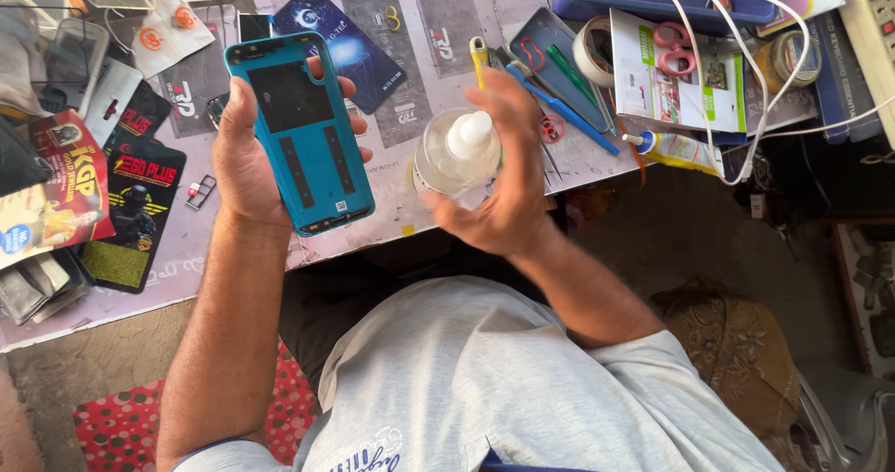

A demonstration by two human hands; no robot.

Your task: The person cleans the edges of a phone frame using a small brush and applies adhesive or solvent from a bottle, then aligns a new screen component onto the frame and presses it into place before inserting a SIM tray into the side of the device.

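Observation:
My left hand (244,160) holds a teal phone back cover (300,132) upright over the workbench, inner side facing me, with dark adhesive strips on it. My right hand (511,178) grips a clear round bottle with a white nozzle cap (459,150), tilted so the cap points toward me. The bottle sits just right of the cover, the two a little apart.
The workbench mat (392,220) carries phone accessory packets (140,202) at left, a blue tray with tweezers and tools (550,57), tape rolls (589,51), red-handled scissors (679,48), a glue tube (676,148), white cables (746,62) and a power strip (872,34).

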